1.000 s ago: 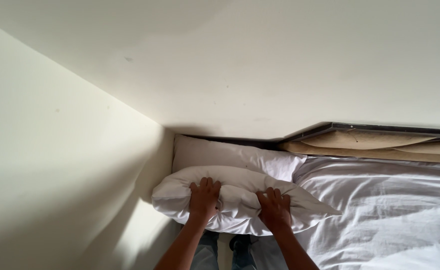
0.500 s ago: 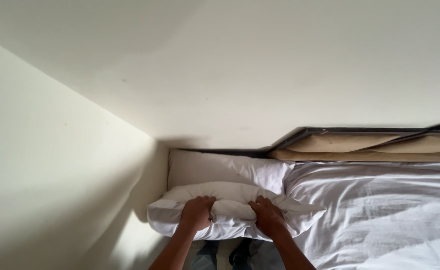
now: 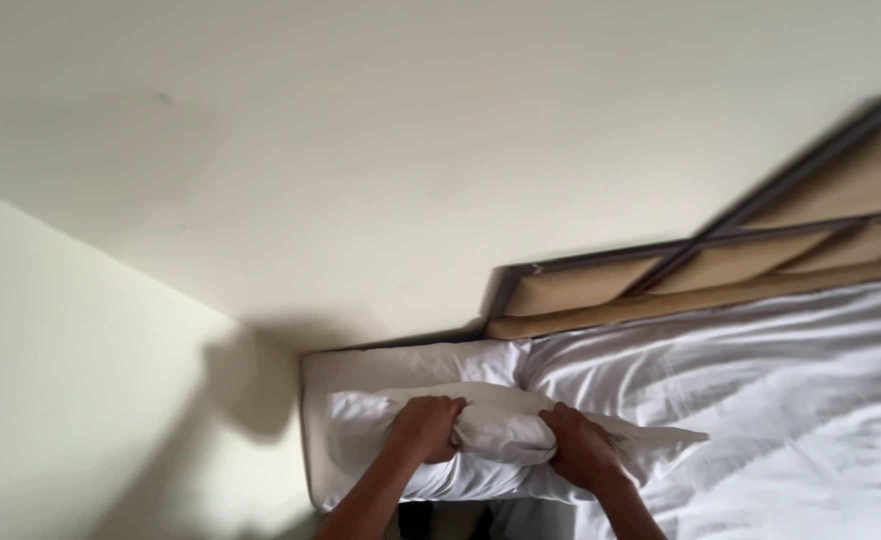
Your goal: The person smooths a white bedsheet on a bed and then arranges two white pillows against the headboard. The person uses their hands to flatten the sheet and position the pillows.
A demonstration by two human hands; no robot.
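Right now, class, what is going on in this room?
A person is gripping a white pillow with both bare hands: the left hand bunches its left part, the right hand clutches its right part. The pillow is held just above the head end of a bed covered in rumpled white sheets, in the corner by cream walls, with a padded tan headboard behind.

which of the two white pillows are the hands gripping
The front pillow, bunched between the left hand and right hand. The other pillow lies flat behind it against the wall, untouched.
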